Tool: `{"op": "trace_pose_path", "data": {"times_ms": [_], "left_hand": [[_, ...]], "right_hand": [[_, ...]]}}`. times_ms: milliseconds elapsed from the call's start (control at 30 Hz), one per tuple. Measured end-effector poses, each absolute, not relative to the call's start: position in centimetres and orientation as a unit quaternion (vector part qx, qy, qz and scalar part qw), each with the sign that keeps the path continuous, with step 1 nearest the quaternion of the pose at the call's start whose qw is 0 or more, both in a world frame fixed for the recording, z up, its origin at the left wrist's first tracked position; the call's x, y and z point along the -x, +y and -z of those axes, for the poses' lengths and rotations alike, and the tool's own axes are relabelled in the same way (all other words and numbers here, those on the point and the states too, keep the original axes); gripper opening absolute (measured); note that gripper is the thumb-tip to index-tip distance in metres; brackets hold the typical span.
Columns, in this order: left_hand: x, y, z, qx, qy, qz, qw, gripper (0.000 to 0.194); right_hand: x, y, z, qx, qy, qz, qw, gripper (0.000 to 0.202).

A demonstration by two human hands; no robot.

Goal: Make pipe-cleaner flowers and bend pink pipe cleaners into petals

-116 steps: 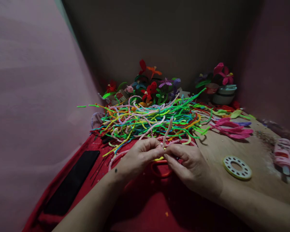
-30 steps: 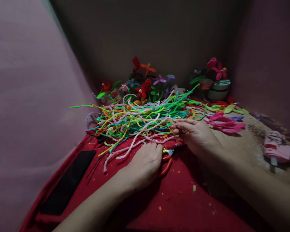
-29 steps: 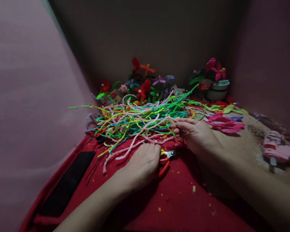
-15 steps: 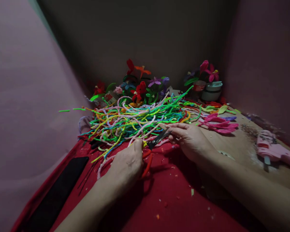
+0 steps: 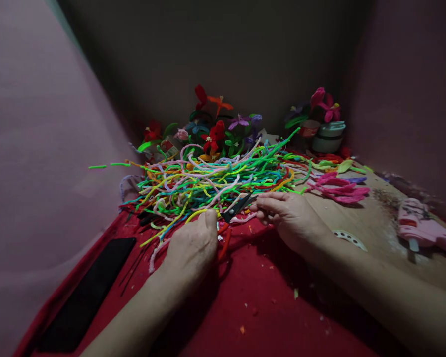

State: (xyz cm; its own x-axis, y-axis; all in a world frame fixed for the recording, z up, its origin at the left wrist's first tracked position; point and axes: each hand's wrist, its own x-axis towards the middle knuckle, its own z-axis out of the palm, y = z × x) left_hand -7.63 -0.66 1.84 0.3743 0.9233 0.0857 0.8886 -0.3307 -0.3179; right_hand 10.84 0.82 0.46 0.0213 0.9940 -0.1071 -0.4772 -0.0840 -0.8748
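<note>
My left hand (image 5: pixel 195 243) is closed on a pair of scissors (image 5: pixel 235 210) with dark blades and red handles. A yellow pipe cleaner (image 5: pixel 198 214) runs up to the same hand, but whether it is gripped is unclear. The blades point away to the right, toward the fingertips of my right hand (image 5: pixel 288 213). Those fingers are pinched together beside the blade tips; what they hold is too small to make out. Just beyond both hands lies a big tangled heap of coloured pipe cleaners (image 5: pixel 208 183).
Fuzzy flowers (image 5: pixel 213 134) stand behind the heap. To the right are pink petal loops (image 5: pixel 336 188), a lidded jar (image 5: pixel 329 136), a white disc with holes (image 5: pixel 349 239) and a pink glue gun (image 5: pixel 418 225). A black flat object (image 5: pixel 91 292) lies left on the red cloth (image 5: pixel 267 317).
The scissors' blades have turned a little and show more plainly. My right fingers have shifted slightly toward me and curled closer together. The whole view has moved a bit.
</note>
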Motion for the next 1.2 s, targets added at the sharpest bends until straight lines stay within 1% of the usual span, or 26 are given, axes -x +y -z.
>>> {"op": "trace_pose_path", "data": {"times_ms": [267, 467, 667, 833, 1033, 1200], "left_hand": [[7.4, -0.8, -2.2, 0.812, -0.559, -0.069, 0.149, 0.019], [7.1, -1.1, -2.8, 0.815, -0.556, -0.087, 0.137, 0.024], [7.6, -0.9, -1.4, 0.838, -0.523, -0.073, 0.138, 0.029], [7.8, -0.7, -0.6, 0.835, -0.537, -0.051, 0.106, 0.026], [7.3, -0.9, -1.3, 0.834, -0.549, -0.037, 0.053, 0.025], [6.5, -1.1, -2.2, 0.819, -0.570, -0.063, 0.021, 0.025]], "right_hand": [[-10.9, 1.0, -0.4, 0.385, -0.323, -0.628, 0.594, 0.013], [-10.8, 0.9, -0.5, 0.394, -0.323, -0.623, 0.594, 0.012], [-10.8, 0.7, -0.8, 0.404, -0.325, -0.631, 0.577, 0.010], [-10.8, 0.6, -1.0, 0.404, -0.322, -0.627, 0.583, 0.007], [-10.8, 0.6, -1.3, 0.418, -0.322, -0.618, 0.583, 0.007], [-10.5, 0.5, -1.2, 0.434, -0.345, -0.604, 0.573, 0.005]]}}
